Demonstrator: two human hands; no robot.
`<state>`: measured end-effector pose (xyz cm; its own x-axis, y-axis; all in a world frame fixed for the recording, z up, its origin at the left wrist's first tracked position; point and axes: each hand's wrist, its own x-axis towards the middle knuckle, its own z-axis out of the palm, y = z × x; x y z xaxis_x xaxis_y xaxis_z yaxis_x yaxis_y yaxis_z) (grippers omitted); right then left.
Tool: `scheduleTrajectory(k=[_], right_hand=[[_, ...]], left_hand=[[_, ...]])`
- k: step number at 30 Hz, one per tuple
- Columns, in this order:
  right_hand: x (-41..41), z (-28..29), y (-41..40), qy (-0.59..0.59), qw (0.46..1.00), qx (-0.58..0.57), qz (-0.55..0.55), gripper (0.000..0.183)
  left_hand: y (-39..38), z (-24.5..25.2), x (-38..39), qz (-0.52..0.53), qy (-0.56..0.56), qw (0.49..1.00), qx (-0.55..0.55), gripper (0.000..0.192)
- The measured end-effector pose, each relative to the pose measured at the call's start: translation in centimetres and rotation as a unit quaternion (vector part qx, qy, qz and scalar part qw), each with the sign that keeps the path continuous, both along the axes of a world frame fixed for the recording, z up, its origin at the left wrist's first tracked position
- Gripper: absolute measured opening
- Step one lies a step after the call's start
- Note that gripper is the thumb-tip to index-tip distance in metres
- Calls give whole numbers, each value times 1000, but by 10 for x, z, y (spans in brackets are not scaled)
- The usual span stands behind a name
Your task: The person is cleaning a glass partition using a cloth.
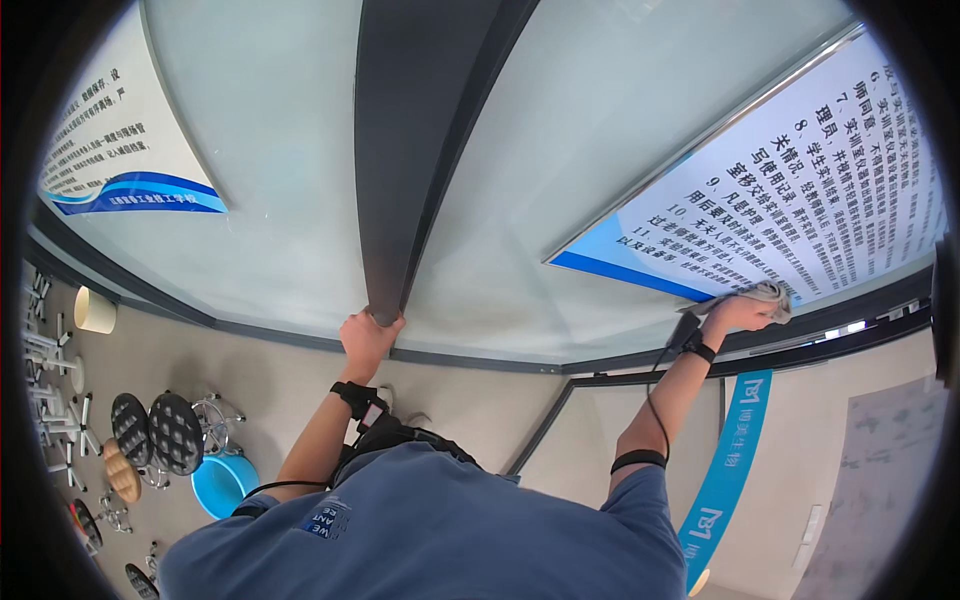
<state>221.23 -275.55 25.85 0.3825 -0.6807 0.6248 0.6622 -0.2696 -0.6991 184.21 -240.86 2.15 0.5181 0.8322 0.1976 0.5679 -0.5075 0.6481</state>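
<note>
My left hand is wrapped around the lower visible end of a dark grey frame post between two glass panels. With my right hand I hold a grey cloth against the lower part of a framed notice board, which has a blue border and bears writing. The board hangs on the right glass panel. The cloth is bunched over my fingers, and a flap of it sticks out to the left. Both wrists wear black straps with cables.
A poster with writing is on the left glass panel. Round stools, a light-blue bucket and a cream bin stand on the floor at left. At right are a dark-framed glass door and a blue strip.
</note>
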Motion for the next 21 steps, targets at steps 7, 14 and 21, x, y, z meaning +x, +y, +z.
scheduleTrajectory(k=[7, 14, 21], right_hand=[[-24, -16, 28, 23, 999, 1, 30, 44], [-152, -31, 149, -127, 911, -364, 148, 62], [-130, -40, 134, -256, 832, -465, 164, 71]], left_hand=[[-7, -18, 4, 62, 15, 996, -63, 45], [-53, -42, 31, 124, -118, 977, -124, 76], [-200, 84, 117, 10, -188, 975, 122, 90]])
